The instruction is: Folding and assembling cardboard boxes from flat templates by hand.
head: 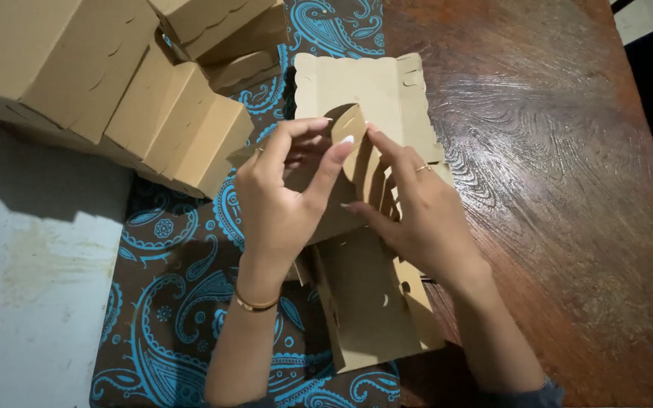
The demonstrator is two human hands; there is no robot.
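Kraft-brown, thin and light yet crease-prone, lying half-folded on the paisley cloth (183,302) as a flat carton blank (364,227), being pinched at its rounded tab by left hand (281,196) and right hand (417,211), likely wanting hold near folds.

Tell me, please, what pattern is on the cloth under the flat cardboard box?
Blue paisley on a dark brown cloth, seen from the head view.

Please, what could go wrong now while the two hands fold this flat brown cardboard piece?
1. The left hand and right hand pinch a small rounded tab of the cardboard blank; it might crease or tear.
2. The finished boxes sit stacked close on the left, so a nudge from the left arm could perhaps topple them.
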